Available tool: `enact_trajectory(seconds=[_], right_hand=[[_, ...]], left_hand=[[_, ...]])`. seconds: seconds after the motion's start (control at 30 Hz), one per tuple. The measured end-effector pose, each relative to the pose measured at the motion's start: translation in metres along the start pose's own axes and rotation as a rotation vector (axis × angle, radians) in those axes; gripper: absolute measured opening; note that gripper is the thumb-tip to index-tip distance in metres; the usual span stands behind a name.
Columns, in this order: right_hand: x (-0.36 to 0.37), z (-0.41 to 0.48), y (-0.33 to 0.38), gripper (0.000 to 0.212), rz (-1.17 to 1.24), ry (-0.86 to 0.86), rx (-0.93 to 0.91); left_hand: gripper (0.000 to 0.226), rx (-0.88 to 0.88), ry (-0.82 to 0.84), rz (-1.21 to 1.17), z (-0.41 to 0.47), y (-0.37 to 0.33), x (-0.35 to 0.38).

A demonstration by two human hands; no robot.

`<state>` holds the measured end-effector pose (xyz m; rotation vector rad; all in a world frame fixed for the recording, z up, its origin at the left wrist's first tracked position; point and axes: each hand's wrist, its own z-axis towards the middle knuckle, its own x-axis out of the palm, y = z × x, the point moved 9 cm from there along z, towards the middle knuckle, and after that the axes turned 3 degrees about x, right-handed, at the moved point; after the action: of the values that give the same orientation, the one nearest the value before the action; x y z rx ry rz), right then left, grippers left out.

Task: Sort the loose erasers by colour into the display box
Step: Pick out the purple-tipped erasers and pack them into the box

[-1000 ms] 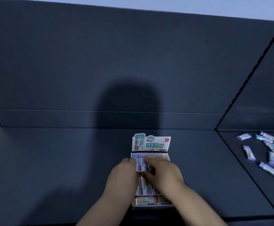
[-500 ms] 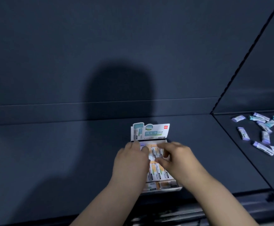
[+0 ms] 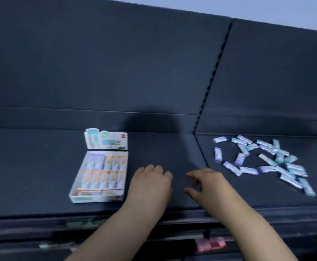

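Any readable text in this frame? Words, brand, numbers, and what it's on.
No legible text.
On the header card of the display box: print and a small red logo, too blurred to read.
On the boxed erasers: sleeve print, blurred.
On the loose erasers: print too small and blurred.

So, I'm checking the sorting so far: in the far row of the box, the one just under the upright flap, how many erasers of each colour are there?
Purple erasers: 2
Orange erasers: 3
Total: 5
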<state>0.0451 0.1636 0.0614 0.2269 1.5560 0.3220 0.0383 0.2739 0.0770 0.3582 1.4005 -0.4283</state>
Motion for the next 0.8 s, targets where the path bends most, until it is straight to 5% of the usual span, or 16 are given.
enact_trajectory(seconds=[0.3, 0.8], right_hand=[[-0.017, -0.049, -0.113, 0.040, 0.000, 0.073, 0.092], [-0.025, -0.022, -0.177, 0.030, 0.063, -0.012, 0.272]], left_hand=[[0.036, 0.008, 0.076, -0.045, 0.015, -0.103, 0.031], [0.037, 0.068, 0.120, -0.174, 0.091, -0.109, 0.063]])
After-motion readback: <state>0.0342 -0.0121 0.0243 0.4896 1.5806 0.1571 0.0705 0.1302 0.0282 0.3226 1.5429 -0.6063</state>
